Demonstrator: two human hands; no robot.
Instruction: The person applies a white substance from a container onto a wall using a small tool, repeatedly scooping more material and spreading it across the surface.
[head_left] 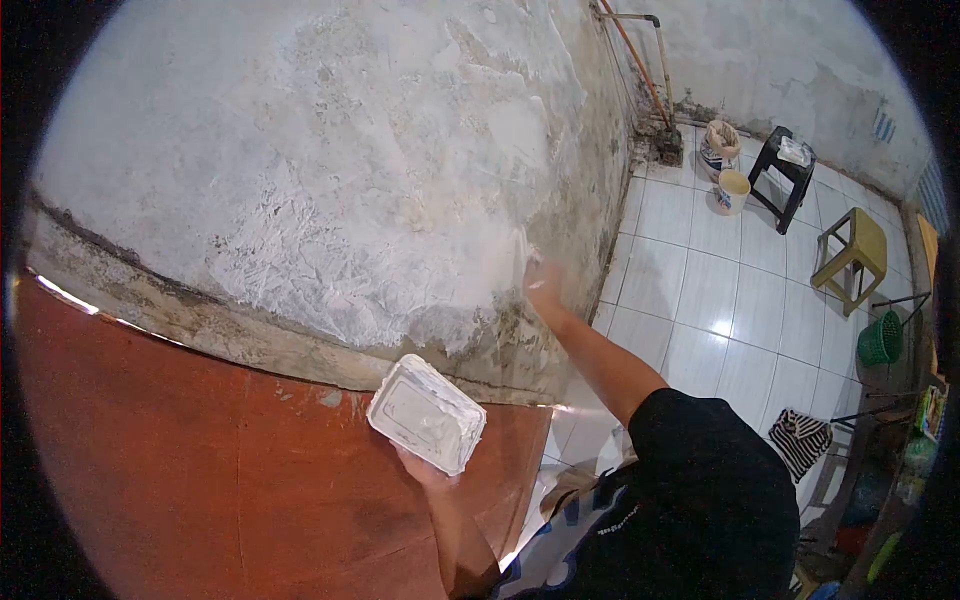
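White tray (427,412) of putty sits over the brown board (150,450), left hand (425,468) clamped under its near edge. Right hand (543,283) closed around a blurred pale tool (522,248), pressed to the wall (300,180).

Black stool (787,172), olive stool (853,255), cream bucket (731,190), green basket (880,340), striped cloth (800,440), white tiled floor (690,300)

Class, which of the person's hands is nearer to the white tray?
Left. The left hand holds the white tray from beneath; the right hand is against the wall, apart from it.
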